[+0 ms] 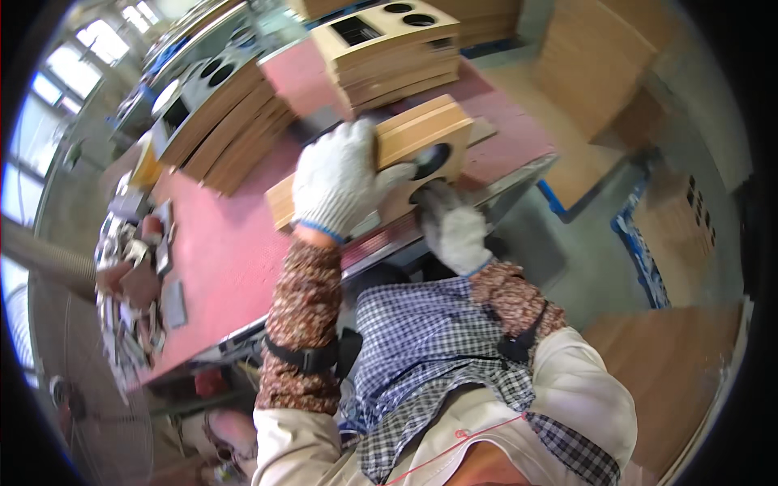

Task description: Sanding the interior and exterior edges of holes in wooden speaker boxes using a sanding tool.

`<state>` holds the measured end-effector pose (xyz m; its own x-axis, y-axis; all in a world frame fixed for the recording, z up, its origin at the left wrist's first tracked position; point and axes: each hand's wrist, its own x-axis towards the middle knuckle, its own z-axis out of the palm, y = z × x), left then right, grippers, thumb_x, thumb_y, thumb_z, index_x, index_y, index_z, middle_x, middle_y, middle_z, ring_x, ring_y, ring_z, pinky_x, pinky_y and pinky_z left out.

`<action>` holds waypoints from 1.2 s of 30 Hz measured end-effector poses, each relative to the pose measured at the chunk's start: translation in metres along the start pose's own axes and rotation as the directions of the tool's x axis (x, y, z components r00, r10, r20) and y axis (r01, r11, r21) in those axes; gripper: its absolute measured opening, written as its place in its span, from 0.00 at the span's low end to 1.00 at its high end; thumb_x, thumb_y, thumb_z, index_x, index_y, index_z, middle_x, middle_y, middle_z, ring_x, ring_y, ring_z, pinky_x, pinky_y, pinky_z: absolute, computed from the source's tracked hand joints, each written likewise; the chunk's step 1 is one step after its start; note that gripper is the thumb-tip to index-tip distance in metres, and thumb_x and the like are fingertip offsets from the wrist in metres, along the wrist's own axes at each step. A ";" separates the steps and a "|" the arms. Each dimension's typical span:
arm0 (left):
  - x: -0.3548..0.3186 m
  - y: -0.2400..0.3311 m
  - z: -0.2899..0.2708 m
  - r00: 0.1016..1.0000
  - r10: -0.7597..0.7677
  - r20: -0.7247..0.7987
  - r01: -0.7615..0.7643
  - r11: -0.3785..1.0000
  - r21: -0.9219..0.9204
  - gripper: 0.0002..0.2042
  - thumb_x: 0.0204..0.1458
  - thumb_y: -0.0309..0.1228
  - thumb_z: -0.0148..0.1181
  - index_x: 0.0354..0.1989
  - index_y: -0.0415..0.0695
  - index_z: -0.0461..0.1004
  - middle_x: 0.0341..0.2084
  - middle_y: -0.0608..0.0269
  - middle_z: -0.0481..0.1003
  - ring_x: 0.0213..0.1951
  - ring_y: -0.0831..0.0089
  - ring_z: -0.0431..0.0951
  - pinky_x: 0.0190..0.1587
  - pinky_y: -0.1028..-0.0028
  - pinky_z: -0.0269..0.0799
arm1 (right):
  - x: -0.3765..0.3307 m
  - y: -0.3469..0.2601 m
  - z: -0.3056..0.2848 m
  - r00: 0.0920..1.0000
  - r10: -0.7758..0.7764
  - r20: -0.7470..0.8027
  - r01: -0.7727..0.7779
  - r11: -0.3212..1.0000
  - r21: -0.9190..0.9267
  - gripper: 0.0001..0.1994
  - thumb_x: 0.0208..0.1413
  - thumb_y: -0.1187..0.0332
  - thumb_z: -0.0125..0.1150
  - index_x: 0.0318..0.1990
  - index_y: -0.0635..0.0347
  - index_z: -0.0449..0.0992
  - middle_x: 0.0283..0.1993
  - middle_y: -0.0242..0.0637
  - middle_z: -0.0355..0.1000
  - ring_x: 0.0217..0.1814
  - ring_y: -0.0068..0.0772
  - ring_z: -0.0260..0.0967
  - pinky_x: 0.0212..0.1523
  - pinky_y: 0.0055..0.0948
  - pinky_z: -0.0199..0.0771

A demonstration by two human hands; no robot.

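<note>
we have the thick, light brown, rectangular wooden panel (425, 130) standing on its long edge near the front rim of the pinkish-red flat-topped worktable (235, 259), its holed face turned toward our body. its long axis runs aslant, from a nearer end at the lower left to a farther end at the upper right, so the panel lies straight ahead of both sets of fingers rather than off to one side.

our left hand, in a white knitted glove with a blue cuff (336, 174), is laid over the top edge, left of the panel's middle. its thumb reaches right across the face toward the black round hole (433, 160), and the hand looks closed around the panel's thickness, though the far fingertips are hidden.

our right hand, in a white glove with grey-darkened fingers (454, 231), comes up from below on the near side. its fingers bend in at the lower opening in the face; blur and shade keep us from telling whether they pinch the rim or only rest there. this hand is the nearer one to the lower edge, while the left governs the top.

beyond the panel stands the pale stack of cut-out wooden panels (397, 73); to its left sits the grey-topped brown stack (239, 121).
</note>
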<state>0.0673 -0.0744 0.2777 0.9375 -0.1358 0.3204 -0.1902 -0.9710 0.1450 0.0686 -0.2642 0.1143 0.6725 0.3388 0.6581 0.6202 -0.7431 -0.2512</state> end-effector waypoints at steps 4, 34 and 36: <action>-0.003 -0.003 0.008 1.000 -0.014 -0.007 0.014 1.000 0.008 0.31 0.51 0.55 0.69 0.50 0.39 0.75 0.39 0.47 0.79 0.43 0.47 0.80 0.45 0.53 0.75 | 0.015 0.007 0.029 0.884 0.060 0.464 -0.003 0.993 -0.121 0.17 0.60 0.56 0.58 0.51 0.54 0.78 0.52 0.39 0.74 0.54 0.51 0.72 0.44 0.47 0.80; -0.003 -0.004 0.011 0.998 0.011 -0.070 -0.007 0.998 0.057 0.30 0.49 0.56 0.70 0.45 0.39 0.75 0.38 0.49 0.78 0.42 0.49 0.80 0.46 0.55 0.74 | 0.032 0.017 0.000 0.698 0.031 0.715 -0.060 0.998 0.015 0.26 0.60 0.55 0.55 0.65 0.49 0.72 0.67 0.51 0.68 0.53 0.51 0.79 0.52 0.50 0.79; -0.003 -0.003 0.009 0.999 0.009 -0.051 -0.007 0.999 0.047 0.30 0.49 0.56 0.70 0.45 0.39 0.75 0.38 0.50 0.78 0.43 0.50 0.80 0.46 0.55 0.74 | 0.052 0.021 0.018 0.527 0.138 0.838 -0.172 0.984 -0.053 0.27 0.59 0.54 0.55 0.66 0.49 0.71 0.67 0.49 0.69 0.57 0.50 0.77 0.54 0.49 0.78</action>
<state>0.0681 -0.0729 0.2680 0.9197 -0.1344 0.3688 -0.1826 -0.9782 0.0987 0.1239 -0.2517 0.1307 0.7787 0.5601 -0.2828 0.4729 -0.8201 -0.3223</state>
